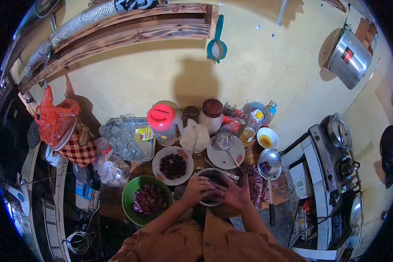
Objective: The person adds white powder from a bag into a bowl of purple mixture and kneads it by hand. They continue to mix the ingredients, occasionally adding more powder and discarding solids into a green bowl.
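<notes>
From my distant place, I see the left grip point(198, 188) and the right grip point(236, 192) close together over the dark bowl point(211, 203), perhaps so that any loose bits drop inside it. The right grip has its fingers spread; the left one is curved, and whether it pinches something I cannot tell. Beyond the left grip, a plate point(157, 162) carries dark balls point(173, 167), I suppose for easy reach. Left of this grip, a green basin point(125, 201) keeps purple pieces point(149, 200) together on the surface point(282, 194).
</notes>
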Demonstrator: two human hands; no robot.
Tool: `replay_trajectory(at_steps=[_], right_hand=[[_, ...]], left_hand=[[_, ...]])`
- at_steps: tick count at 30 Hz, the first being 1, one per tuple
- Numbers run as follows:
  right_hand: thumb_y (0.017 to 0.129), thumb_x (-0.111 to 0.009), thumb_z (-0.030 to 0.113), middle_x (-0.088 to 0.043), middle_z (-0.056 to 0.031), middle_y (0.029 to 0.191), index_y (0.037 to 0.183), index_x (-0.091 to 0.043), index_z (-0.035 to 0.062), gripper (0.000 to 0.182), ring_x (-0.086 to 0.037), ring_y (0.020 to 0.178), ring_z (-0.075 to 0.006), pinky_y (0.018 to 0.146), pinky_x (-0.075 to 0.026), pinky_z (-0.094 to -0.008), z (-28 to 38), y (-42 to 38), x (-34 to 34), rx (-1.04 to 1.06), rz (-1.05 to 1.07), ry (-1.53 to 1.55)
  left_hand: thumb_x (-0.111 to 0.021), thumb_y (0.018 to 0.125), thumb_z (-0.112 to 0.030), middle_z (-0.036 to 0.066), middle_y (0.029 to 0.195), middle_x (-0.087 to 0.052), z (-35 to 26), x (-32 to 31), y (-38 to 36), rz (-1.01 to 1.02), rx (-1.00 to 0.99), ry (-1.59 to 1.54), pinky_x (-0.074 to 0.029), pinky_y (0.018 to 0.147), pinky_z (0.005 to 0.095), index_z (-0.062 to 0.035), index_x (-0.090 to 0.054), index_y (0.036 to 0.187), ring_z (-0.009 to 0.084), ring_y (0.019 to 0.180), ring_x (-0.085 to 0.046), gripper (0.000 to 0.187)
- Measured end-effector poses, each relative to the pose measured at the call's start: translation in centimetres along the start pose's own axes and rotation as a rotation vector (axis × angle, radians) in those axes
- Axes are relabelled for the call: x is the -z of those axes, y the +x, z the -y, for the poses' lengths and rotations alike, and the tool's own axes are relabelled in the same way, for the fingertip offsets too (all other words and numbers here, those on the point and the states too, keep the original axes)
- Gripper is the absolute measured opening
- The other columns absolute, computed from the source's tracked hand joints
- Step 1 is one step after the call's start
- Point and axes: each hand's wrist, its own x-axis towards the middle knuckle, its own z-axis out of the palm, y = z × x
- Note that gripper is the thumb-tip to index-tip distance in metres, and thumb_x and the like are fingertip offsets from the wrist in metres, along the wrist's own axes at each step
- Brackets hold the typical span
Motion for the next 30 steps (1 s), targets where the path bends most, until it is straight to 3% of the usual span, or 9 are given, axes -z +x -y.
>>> replay_trajectory(at_steps=[3, 5, 12, 15, 17, 18, 20, 23, 30], right_hand=[[0.069, -0.032, 0.08, -0.03, -0.026, 0.134, 0.137, -0.025, 0.0171, 0.093, -0.037, 0.119, -0.0385, 0.092, -0.031, -0.0575, 0.1, -0.1, -0.4, 0.016, 0.034, 0.024], [0.069, -0.034, 0.079, -0.03, -0.0268, 0.134, 0.136, -0.027, 0.016, 0.093, -0.037, 0.119, -0.0386, 0.091, -0.032, -0.0581, 0.3, 0.0, -0.3, 0.021, 0.041, 0.043], [0.068, -0.036, 0.078, -0.025, -0.0285, 0.135, 0.135, -0.028, 0.0121, 0.094, -0.03, 0.124, -0.0403, 0.094, -0.019, -0.0674, 0.6, -0.1, -0.9, 0.034, 0.061, 0.14], [0.069, -0.036, 0.078, -0.026, -0.0278, 0.136, 0.135, -0.029, 0.0125, 0.093, -0.028, 0.125, -0.0402, 0.095, -0.016, -0.0677, 0.7, -0.1, -0.7, 0.037, 0.049, 0.139], [0.069, -0.035, 0.078, -0.027, -0.0269, 0.136, 0.135, -0.029, 0.0127, 0.093, -0.027, 0.126, -0.0401, 0.096, -0.017, -0.0665, 0.7, -0.1, -0.4, 0.04, 0.042, 0.131], [0.07, -0.034, 0.078, -0.026, -0.0257, 0.137, 0.136, -0.028, 0.0126, 0.093, -0.026, 0.127, -0.0396, 0.097, -0.018, -0.0643, 0.8, -0.1, -0.2, 0.042, 0.042, 0.112], [0.07, -0.034, 0.078, -0.025, -0.0246, 0.138, 0.136, -0.027, 0.0126, 0.093, -0.024, 0.128, -0.0391, 0.098, -0.019, -0.062, 0.7, -0.1, -0.2, 0.042, 0.043, 0.093], [0.071, -0.032, 0.077, -0.026, -0.022, 0.139, 0.137, -0.026, 0.0127, 0.092, -0.026, 0.128, -0.0368, 0.099, -0.021, -0.0578, 0.4, -0.3, -0.1, 0.048, 0.072, 0.055], [0.073, -0.032, 0.076, -0.028, -0.019, 0.139, 0.137, -0.026, 0.0115, 0.091, -0.029, 0.127, -0.0329, 0.101, -0.02, -0.0565, 0.0, -0.5, -0.1, 0.032, 0.053, 0.022]], left_hand=[[-0.071, 0.064, -0.018, -0.001, 0.085, -0.064, 0.3, -0.2, 0.2, -0.075, -0.019, -0.016, -0.037, 0.086, 0.0401, -0.0133, -0.068, 0.082, 0.0224, 0.093, -0.055, 0.02], [-0.073, 0.063, -0.016, 0.001, 0.086, -0.066, 0.2, -0.1, 0.4, -0.102, -0.039, 0.06, -0.043, 0.081, 0.0369, -0.0142, -0.068, 0.084, 0.0237, 0.094, -0.057, 0.022], [-0.071, 0.064, -0.019, -0.002, 0.08, -0.065, 0.1, -0.8, 0.3, -0.216, 0.0, 0.076, -0.035, 0.086, 0.0415, -0.015, -0.068, 0.078, 0.0175, 0.091, -0.056, 0.015], [-0.07, 0.066, -0.018, -0.001, 0.078, -0.065, 0.4, -1.1, 0.1, -0.216, 0.06, -0.026, -0.034, 0.089, 0.0425, -0.0146, -0.068, 0.078, 0.0181, 0.09, -0.057, 0.012], [-0.068, 0.069, -0.018, 0.0, 0.081, -0.065, 0.6, -1.3, -0.3, -0.311, 0.31, -0.256, -0.029, 0.095, 0.0498, -0.0143, -0.068, 0.079, 0.0202, 0.095, -0.056, 0.01], [-0.068, 0.069, -0.018, 0.0, 0.081, -0.065, 0.8, -1.3, -0.4, -0.311, 0.309, -0.256, -0.029, 0.095, 0.0498, -0.0143, -0.068, 0.079, 0.0202, 0.095, -0.056, 0.01], [-0.063, 0.074, -0.025, 0.004, 0.099, -0.062, 1.2, -1.0, -0.9, -0.025, 0.294, 0.268, -0.018, 0.096, 0.0637, -0.0139, -0.068, 0.083, 0.0261, 0.111, -0.046, 0.015], [-0.057, 0.078, -0.034, 0.008, 0.119, -0.052, 0.0, -1.7, -1.2, 0.04, 0.218, 0.569, -0.005, 0.091, 0.0744, -0.0135, -0.067, 0.09, 0.0318, 0.124, -0.03, 0.025], [-0.053, 0.078, -0.044, 0.007, 0.129, -0.044, 0.3, -1.7, -1.6, 0.29, 0.163, 0.756, 0.0, 0.088, 0.0774, -0.0137, -0.062, 0.106, 0.033, 0.13, -0.02, 0.042]])
